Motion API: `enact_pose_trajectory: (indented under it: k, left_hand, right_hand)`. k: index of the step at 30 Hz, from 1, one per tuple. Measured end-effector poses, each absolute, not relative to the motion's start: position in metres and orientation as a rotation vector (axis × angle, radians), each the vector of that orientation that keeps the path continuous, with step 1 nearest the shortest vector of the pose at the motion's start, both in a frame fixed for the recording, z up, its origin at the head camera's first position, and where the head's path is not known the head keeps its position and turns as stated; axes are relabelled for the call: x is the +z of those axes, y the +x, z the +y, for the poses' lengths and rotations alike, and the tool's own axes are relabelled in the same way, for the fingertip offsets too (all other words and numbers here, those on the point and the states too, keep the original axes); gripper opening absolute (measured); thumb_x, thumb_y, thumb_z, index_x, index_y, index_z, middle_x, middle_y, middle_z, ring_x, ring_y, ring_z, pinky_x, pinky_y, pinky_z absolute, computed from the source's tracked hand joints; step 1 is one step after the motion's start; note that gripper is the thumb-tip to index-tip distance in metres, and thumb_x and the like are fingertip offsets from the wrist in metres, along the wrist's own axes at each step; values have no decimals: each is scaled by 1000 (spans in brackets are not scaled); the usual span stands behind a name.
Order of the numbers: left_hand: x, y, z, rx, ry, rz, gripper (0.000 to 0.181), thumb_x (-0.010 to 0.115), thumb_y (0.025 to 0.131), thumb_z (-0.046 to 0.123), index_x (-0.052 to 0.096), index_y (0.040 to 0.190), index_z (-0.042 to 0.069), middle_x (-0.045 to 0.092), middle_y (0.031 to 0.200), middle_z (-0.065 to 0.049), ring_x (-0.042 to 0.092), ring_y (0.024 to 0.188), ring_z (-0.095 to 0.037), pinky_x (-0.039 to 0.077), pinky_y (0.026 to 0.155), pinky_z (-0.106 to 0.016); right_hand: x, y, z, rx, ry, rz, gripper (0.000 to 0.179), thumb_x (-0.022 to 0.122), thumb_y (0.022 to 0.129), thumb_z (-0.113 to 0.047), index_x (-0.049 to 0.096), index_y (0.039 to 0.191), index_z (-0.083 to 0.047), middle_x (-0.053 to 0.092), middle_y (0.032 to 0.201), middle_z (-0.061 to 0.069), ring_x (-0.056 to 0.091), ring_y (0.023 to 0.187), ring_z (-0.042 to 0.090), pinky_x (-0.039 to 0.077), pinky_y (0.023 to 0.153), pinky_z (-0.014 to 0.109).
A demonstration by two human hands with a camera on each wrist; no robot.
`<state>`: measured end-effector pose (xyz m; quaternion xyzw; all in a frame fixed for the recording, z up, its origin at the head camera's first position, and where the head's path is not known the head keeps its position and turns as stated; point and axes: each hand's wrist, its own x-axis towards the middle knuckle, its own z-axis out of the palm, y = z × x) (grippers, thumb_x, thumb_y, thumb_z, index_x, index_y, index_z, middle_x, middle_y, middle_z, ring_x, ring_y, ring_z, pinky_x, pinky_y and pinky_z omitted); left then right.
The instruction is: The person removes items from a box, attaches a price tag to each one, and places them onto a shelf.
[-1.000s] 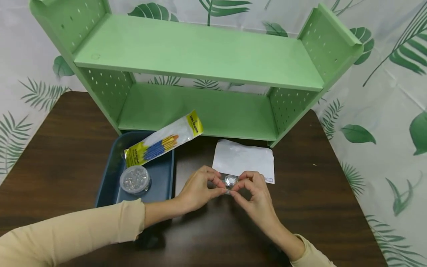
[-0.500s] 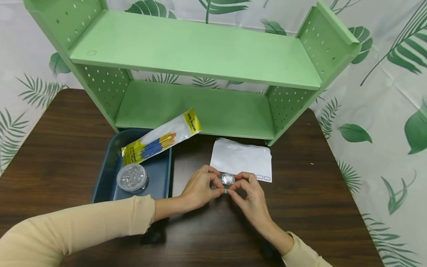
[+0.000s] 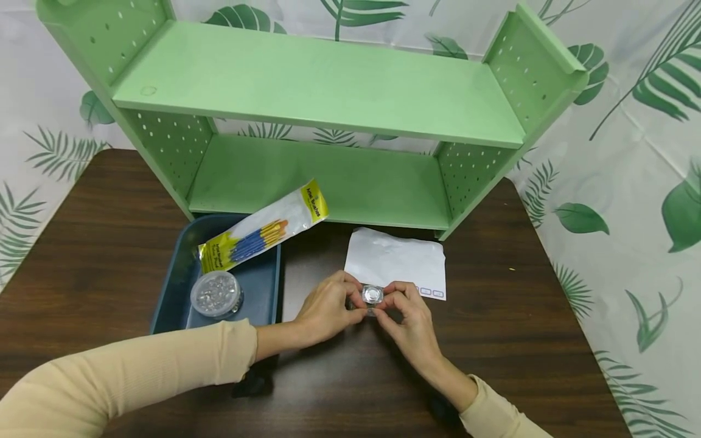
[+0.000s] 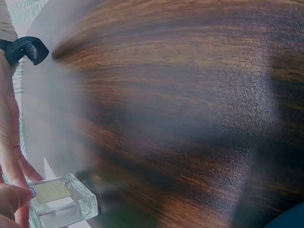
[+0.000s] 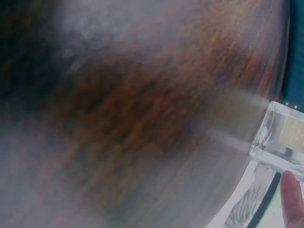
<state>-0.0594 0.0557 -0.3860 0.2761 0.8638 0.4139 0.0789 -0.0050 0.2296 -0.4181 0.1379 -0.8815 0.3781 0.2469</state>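
Observation:
A small square clear glass bottle [image 3: 373, 294] stands between my two hands. A pale yellowish label shows on the face of the glass bottle [image 4: 61, 204] in the left wrist view, and its thick corners catch the light. My left hand [image 3: 330, 309] holds it from the left with thumb and curled fingers. On the other side my right hand [image 3: 411, 322] pinches it, thumb and index tips at the near face. In the right wrist view a single fingertip [image 5: 289, 190] presses against the glass. The fingers hide both sides of the bottle.
A white paper sheet [image 3: 394, 261] lies just behind the hands. To the left, a blue tray [image 3: 177, 292] bears a round tub of clear pieces [image 3: 216, 294] and a packet of artist brushes [image 3: 263, 231]. A green shelf [image 3: 323, 79] rises behind on the dark wooden table [image 3: 526, 316].
The whole head view has shifted slightly. The hands stay together at the bottle, with only a small shift of the fingertips along its near face.

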Motion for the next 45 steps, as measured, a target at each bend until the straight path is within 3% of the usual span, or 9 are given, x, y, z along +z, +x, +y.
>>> enact_pose_trajectory:
  k: [5,11,18,22,30,38,45]
  left_hand:
    - [-385,-60,56,1211,821,2593,10,78,71,16,69,67,18,62,99,4,59,92,-14,47,68,-28]
    - [-384,-61,55,1215,833,2596,11,77,70,14,69,66,19,62,99,5,59,91,-14,48,66,-28]
    - [-383,-62,55,1221,839,2579,11,77,71,14,69,67,19,63,100,5,59,91,-13,48,66,-28]
    - [-383,-63,55,1211,873,2583,11,77,72,14,68,67,18,63,100,2,60,91,-15,49,67,-29]
    - [-384,-66,55,1223,896,2583,13,79,72,14,68,66,17,65,96,1,61,90,-14,49,67,-29]
    - [-385,-68,53,1281,924,2590,18,80,70,12,63,65,15,66,91,1,61,82,-11,47,61,-23]
    - [-384,-71,52,1265,956,2590,21,81,71,11,61,69,13,61,78,1,52,67,-8,40,53,-20]
  right_hand:
    - [-418,-6,229,1034,381,-2405,29,80,63,11,60,70,-9,57,96,7,56,89,18,46,70,13]
    - [-418,-7,229,1037,387,-2399,30,79,64,11,58,71,-8,57,95,8,56,90,18,46,77,11]
    - [-419,-9,230,1170,387,-2360,32,79,65,11,59,86,-2,59,95,6,61,86,12,57,66,26]
    - [-418,-10,233,1173,387,-2374,33,79,66,9,63,93,-2,61,96,7,63,87,15,57,64,28]
    - [-416,-13,234,1137,378,-2406,31,80,65,8,67,91,-1,63,95,9,64,84,21,56,64,25]
    - [-414,-14,232,1153,361,-2413,33,78,58,18,65,86,6,62,89,18,64,80,29,57,60,34]
    - [-415,-13,234,1232,343,-2422,29,78,65,10,67,90,1,63,94,10,63,86,15,57,66,28]
